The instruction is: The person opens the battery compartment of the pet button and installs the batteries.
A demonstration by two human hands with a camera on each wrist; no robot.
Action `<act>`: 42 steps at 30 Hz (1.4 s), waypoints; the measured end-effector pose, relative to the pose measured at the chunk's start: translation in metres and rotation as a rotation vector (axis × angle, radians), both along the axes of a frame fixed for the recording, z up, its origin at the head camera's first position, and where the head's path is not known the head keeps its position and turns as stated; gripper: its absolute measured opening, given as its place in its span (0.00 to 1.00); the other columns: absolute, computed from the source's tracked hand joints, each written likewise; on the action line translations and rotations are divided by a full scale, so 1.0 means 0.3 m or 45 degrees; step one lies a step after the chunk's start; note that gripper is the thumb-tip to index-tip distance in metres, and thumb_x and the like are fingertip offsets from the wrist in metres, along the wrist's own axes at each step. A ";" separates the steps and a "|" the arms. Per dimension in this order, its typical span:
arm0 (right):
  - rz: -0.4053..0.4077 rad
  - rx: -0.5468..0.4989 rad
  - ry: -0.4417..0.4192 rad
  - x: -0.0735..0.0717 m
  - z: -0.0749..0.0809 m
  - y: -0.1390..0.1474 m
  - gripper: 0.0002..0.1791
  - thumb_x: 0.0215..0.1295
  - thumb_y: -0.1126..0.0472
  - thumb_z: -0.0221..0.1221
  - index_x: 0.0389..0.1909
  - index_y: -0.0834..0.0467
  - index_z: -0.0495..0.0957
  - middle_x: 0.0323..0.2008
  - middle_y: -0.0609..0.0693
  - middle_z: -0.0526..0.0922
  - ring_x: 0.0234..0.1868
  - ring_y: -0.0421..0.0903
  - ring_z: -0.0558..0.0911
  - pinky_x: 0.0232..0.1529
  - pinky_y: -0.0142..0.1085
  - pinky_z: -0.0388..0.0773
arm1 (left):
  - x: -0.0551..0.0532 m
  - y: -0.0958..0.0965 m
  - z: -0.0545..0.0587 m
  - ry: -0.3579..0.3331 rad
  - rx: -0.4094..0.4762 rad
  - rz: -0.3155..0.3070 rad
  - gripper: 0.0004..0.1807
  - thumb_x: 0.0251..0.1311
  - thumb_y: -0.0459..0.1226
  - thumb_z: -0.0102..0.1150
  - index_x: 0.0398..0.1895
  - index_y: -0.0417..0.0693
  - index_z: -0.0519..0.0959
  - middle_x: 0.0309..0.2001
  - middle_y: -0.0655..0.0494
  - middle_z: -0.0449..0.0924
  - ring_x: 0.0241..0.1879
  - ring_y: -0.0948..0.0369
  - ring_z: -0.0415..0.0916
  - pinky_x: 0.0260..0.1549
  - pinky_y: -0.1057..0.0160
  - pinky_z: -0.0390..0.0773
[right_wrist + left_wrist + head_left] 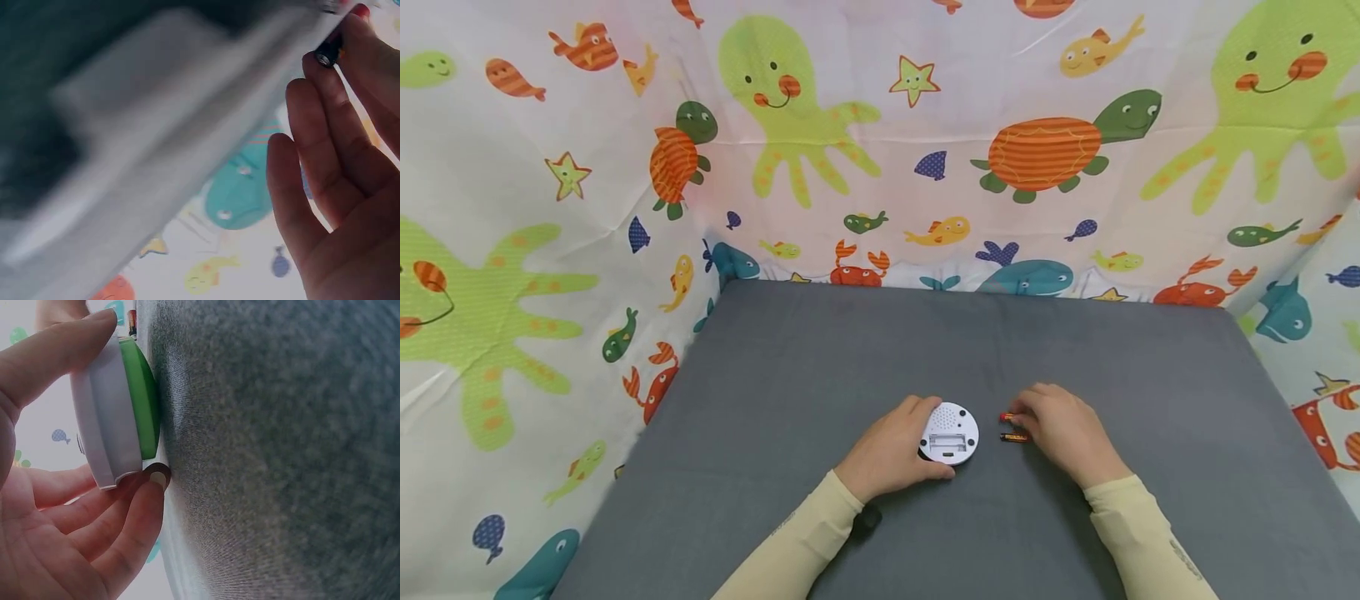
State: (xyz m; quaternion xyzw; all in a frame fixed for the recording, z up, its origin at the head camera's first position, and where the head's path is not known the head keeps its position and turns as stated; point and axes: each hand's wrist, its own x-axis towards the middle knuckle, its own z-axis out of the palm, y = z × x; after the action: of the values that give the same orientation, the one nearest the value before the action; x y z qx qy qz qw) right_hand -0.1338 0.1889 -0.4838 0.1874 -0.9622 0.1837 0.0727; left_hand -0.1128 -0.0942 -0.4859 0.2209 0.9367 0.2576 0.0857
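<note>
As left hand (897,446) grips, right hand (1067,433) pinches

We see the left hand spread part-way, curved round the rim of a white round device (969,423), its battery compartment (948,443) facing up. Right hand nearly closed on a red-ended battery (1005,417); second battery (1012,437) lies just beside that hand, nearer us, on the grey desk (775,375).

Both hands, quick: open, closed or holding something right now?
Left hand: holding the round white device between thumb and fingers.
Right hand: pinching a battery.
</note>
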 end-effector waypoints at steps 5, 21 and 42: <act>0.102 -0.108 0.111 0.035 0.068 -0.080 0.08 0.62 0.61 0.78 0.37 0.48 0.89 0.35 0.39 0.86 0.35 0.39 0.79 0.37 0.40 0.79 | -0.002 0.002 0.003 -0.002 0.011 -0.004 0.53 0.54 0.57 0.83 0.80 0.54 0.68 0.65 0.55 0.78 0.53 0.62 0.79 0.54 0.59 0.82; 0.238 -0.036 0.184 0.106 0.085 -0.240 0.13 0.52 0.60 0.84 0.28 0.48 0.86 0.29 0.39 0.82 0.33 0.39 0.78 0.39 0.41 0.80 | 0.011 0.004 -0.012 -0.003 0.051 -0.043 0.52 0.55 0.56 0.82 0.80 0.55 0.67 0.65 0.56 0.77 0.50 0.65 0.77 0.50 0.65 0.81; 0.043 -0.227 -0.054 0.079 0.070 -0.222 0.08 0.63 0.61 0.78 0.34 0.51 0.86 0.39 0.46 0.83 0.42 0.45 0.77 0.41 0.42 0.77 | -0.003 0.001 -0.015 0.038 0.019 -0.032 0.54 0.56 0.57 0.82 0.81 0.52 0.66 0.67 0.54 0.77 0.54 0.62 0.79 0.55 0.60 0.83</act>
State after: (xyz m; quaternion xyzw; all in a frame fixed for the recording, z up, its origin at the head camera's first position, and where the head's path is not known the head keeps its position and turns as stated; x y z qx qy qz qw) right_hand -0.1102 0.1222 -0.4628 0.1924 -0.9401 0.2737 0.0656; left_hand -0.1136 -0.0938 -0.4903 0.2370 0.9331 0.2602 0.0734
